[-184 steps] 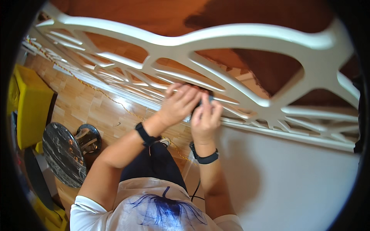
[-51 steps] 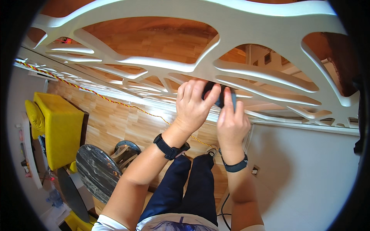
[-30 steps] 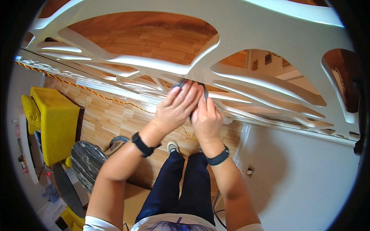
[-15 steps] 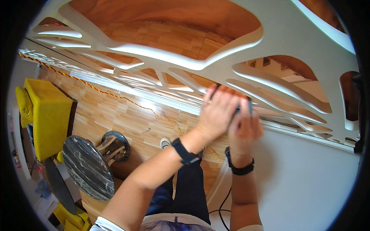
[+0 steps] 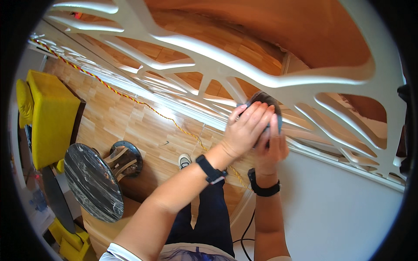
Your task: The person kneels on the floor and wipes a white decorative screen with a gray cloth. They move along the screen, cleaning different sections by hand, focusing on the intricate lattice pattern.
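Note:
A white openwork railing [image 5: 226, 69] with branching bars runs across the upper part of the view. A dark, round pad [image 5: 264, 97] lies against one of its bars. My left hand [image 5: 246, 130], a black watch on its wrist, rests flat over the pad with the fingers pressing on it. My right hand [image 5: 273, 147], wearing a black wristband, sits just behind and under the left and grips the same pad from below. Most of the pad is hidden by the fingers.
Far below lies a wooden floor with a yellow armchair [image 5: 50, 117] and a round black marble table [image 5: 91, 182] at the left. A red-and-yellow cord [image 5: 130, 98] crosses the floor. A white wall [image 5: 339, 204] stands at the right, and a black cable [image 5: 246, 230] hangs beside my legs.
Both hands, still on the pad, have shifted to the right along the railing since a second ago. The view has swung with them.

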The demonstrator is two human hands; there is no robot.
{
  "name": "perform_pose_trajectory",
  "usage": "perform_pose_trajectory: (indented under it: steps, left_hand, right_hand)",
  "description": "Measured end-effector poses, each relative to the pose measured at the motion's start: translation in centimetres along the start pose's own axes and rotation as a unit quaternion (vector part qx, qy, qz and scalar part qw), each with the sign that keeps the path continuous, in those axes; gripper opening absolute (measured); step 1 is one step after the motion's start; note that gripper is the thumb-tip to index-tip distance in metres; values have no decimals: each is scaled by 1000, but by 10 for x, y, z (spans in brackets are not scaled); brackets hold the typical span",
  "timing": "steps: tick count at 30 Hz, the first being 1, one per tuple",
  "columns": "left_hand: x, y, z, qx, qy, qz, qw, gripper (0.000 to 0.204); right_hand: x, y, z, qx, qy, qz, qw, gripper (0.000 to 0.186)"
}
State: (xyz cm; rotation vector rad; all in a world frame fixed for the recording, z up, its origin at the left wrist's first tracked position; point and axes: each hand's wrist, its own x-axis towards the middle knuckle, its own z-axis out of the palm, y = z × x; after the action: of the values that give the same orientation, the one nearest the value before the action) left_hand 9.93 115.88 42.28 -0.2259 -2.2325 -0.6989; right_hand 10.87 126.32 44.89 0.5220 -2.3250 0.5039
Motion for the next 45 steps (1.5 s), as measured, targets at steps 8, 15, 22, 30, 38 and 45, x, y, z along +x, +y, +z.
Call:
perform_pose_trajectory:
  steps: [8,15,22,30,38,45]
  left_hand:
    - [-24,-46,-44,36,30,114,992,28]
    - [-47,-63,-8,29,7,-57,998,24]
    - [-67,-102,-3,62,-20,-82,995,27]
    - [-56,-61,14,9,4,-117,993,39]
    - [-62,-100,14,56,36,-61,996,30]
    - [-68,-121,23,97,98,43,990,28]
  right_hand:
    - [-15,-23,17,72,-7,-63,995,34]
    - [-20,-25,48,-30,-162,-50,985,42]
    - [-16,-47,96,31,-125,-39,991,49]
    - [-17,-17,64,-58,-116,-67,989,40]
    - [-28,-35,103,-24,-99,-56,993,41]
    - [-35,-32,126,62,-26,-94,993,40]
